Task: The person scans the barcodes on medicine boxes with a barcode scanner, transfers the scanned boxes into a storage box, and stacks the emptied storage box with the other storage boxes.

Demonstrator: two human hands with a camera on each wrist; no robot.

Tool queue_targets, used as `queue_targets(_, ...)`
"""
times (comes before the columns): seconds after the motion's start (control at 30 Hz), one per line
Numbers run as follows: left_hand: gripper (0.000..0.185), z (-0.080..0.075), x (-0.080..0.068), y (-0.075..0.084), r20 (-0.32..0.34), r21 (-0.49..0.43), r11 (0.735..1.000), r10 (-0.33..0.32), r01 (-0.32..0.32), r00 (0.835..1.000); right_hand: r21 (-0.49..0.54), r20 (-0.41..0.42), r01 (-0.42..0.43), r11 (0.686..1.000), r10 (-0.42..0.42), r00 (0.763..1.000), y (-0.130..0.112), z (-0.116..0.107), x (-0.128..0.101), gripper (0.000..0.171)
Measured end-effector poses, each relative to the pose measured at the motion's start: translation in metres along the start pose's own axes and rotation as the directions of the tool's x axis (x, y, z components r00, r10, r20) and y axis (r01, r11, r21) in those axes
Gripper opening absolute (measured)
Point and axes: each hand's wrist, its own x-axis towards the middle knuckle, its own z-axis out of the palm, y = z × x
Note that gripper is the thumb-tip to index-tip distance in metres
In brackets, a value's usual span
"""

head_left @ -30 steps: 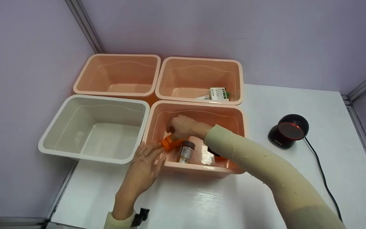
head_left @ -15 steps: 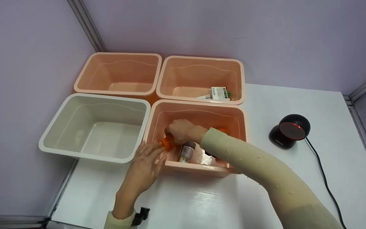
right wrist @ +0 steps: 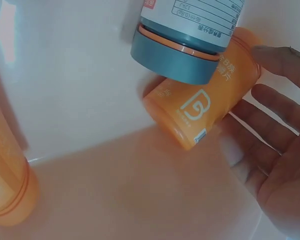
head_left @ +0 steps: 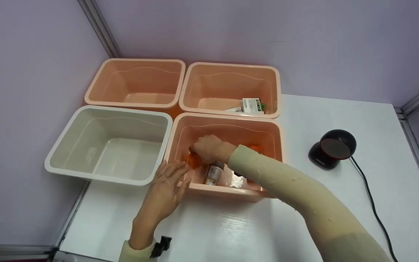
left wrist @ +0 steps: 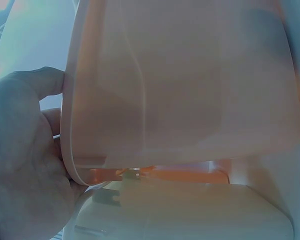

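Head view: both hands open, right hand (head_left: pixel 206 148) seemingly released orange bottle (head_left: pixel 193 160), left hand (head_left: pixel 166 191) unmoved

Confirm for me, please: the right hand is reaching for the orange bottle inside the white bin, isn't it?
Not quite: the right hand is at the orange bottle, but inside the near pink bin, not the white bin beside it, as the head view shows.
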Motion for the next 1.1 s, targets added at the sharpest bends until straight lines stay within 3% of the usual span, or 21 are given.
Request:
queue_targets(0.3,0.035,0.001,0.0,0.0,0.002,-0.006,1.0,-0.003,0.003,1.0,-0.059,-0.076,0.049,0.997,-0.054,0.996,-0.003,0.009,0.01,0.024)
queue_targets(0.43,0.037,0.001,0.0,0.001,0.012,-0.016,1.0,-0.018,0.018,1.0,-0.093,-0.068,0.056,0.994,-0.063,0.996,-0.002,0.011,0.011,0.029)
queue_targets(0.77,0.033,-0.001,0.001,0.001,0.01,-0.015,1.0,-0.018,0.018,1.0,-0.182,-0.024,0.011,0.983,-0.016,1.0,-0.007,0.013,0.018,0.015)
queue_targets(1.1,0.035,0.0,0.001,0.0,0.001,-0.001,1.0,-0.002,0.002,1.0,-0.302,0.027,-0.074,0.95,0.087,0.996,-0.013,0.018,0.021,0.029)
